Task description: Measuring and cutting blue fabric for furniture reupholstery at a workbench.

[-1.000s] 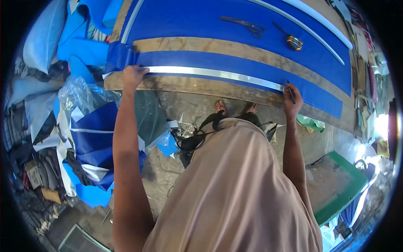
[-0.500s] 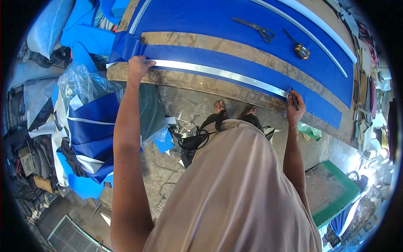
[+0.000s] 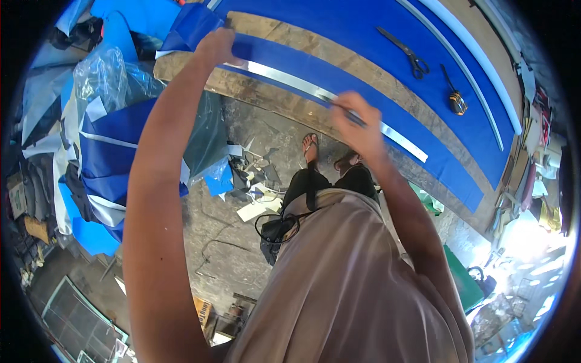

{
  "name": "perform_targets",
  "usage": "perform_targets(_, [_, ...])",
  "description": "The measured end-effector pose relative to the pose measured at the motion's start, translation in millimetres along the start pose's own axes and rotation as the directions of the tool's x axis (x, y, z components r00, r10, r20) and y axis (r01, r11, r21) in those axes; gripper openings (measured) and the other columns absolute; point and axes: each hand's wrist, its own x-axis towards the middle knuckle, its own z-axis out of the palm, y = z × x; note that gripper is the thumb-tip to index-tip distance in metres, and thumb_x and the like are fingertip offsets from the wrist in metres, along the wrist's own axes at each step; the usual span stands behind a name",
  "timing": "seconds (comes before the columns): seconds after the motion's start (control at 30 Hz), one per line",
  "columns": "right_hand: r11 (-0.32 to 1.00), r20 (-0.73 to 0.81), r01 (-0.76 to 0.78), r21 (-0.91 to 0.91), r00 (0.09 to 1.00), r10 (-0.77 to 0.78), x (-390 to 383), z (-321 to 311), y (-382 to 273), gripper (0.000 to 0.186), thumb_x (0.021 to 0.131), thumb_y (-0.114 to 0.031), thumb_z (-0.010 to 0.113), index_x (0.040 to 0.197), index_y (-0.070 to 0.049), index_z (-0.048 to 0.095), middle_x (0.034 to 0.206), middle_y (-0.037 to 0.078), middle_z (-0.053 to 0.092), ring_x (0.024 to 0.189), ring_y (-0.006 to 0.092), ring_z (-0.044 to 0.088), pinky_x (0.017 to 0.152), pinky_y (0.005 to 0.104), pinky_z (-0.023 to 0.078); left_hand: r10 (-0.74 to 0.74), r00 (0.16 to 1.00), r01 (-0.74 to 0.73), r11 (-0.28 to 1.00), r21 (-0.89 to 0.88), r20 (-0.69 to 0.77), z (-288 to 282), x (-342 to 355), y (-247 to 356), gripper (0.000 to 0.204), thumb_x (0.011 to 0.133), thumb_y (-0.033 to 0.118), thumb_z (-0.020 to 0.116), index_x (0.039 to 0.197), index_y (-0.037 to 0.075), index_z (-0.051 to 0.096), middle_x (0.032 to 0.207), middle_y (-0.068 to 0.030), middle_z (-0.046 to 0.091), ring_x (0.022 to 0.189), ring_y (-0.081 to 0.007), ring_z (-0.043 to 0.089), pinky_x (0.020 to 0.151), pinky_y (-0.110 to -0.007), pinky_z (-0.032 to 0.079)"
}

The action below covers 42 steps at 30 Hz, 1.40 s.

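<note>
A narrow strip of blue sheet material (image 3: 315,71) lies along the near side of the wooden table. On it rests a long shiny metal ruler (image 3: 275,74). My left hand (image 3: 219,48) presses down at the ruler's left end, its thumb spread along the metal and its other fingers partly hidden. Over the middle of the ruler, my right hand (image 3: 358,124) grips a dark pen (image 3: 350,114), tilted with its tip toward the left at the ruler. Motion smears this hand somewhat.
Black scissors (image 3: 407,53) and a yellow-black tape measure (image 3: 457,103) lie on a larger blue sheet (image 3: 339,30) farther back. A pale roll (image 3: 484,54) runs along its far side. Blue and clear plastic scraps (image 3: 121,157) heap up at left; offcuts (image 3: 260,206) litter the floor.
My right hand has moved left with the pen, from near the ruler's right end to its middle. My left hand stays at the left end. The whole view has shifted.
</note>
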Motion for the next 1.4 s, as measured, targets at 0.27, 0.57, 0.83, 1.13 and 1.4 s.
perform_targets(0.27, [0.996,0.228,0.089,0.020,0.969,-0.091,116,166,-28,0.023,0.087,-0.012,0.068,0.107,-0.004,0.075,0.080,0.014,0.074,0.061,0.0305,0.064,0.060,0.0387,0.051,0.144,0.958,-0.188,0.969,0.163,0.249,-2,30,-1,0.062,0.061,0.042,0.093,0.103,0.001,0.072,0.100,-0.0159,0.074,0.088,-0.0367,0.072,0.084,-0.043,0.059])
perform_targets(0.57, [0.969,0.233,0.173,-0.173,0.964,-0.131,137,221,-21,0.015,0.087,-0.011,0.065,0.095,-0.001,0.072,0.077,0.018,0.072,0.066,0.0409,0.066,0.063,0.0477,0.052,0.130,0.939,-0.173,0.979,0.112,0.319,4,40,-2,0.052,0.060,0.027,0.093,0.100,0.003,0.071,0.099,-0.0137,0.074,0.090,-0.0347,0.073,0.083,-0.044,0.060])
perform_targets(0.83, [0.896,0.311,0.192,-0.401,0.948,-0.065,134,208,-28,0.019,0.089,-0.017,0.061,0.094,-0.003,0.072,0.079,0.021,0.073,0.069,0.0453,0.066,0.067,0.0512,0.053,0.114,0.930,-0.166,0.979,0.121,0.350,2,39,0,0.053,0.060,0.024,0.094,0.103,0.002,0.071,0.097,-0.0133,0.074,0.089,-0.0342,0.073,0.083,-0.043,0.059])
perform_targets(1.13, [0.877,0.262,-0.002,-0.480,0.954,0.146,76,103,-19,0.021,0.088,-0.018,0.062,0.098,-0.006,0.077,0.082,0.019,0.074,0.070,0.0447,0.066,0.066,0.0481,0.053,0.239,0.924,-0.257,0.966,0.023,0.299,-8,31,-4,0.053,0.060,0.028,0.095,0.097,-0.001,0.070,0.092,-0.0153,0.072,0.080,-0.0366,0.069,0.080,-0.044,0.057])
perform_targets(1.4, [0.893,0.140,-0.110,-0.436,0.972,0.188,15,14,-1,0.023,0.087,-0.015,0.066,0.104,-0.005,0.078,0.081,0.017,0.075,0.062,0.0390,0.064,0.061,0.0426,0.052,0.318,0.924,-0.315,0.948,-0.049,0.214,-4,22,-8,0.049,0.061,0.032,0.094,0.072,-0.008,0.068,0.066,-0.0164,0.067,0.055,-0.0358,0.058,0.066,-0.045,0.053])
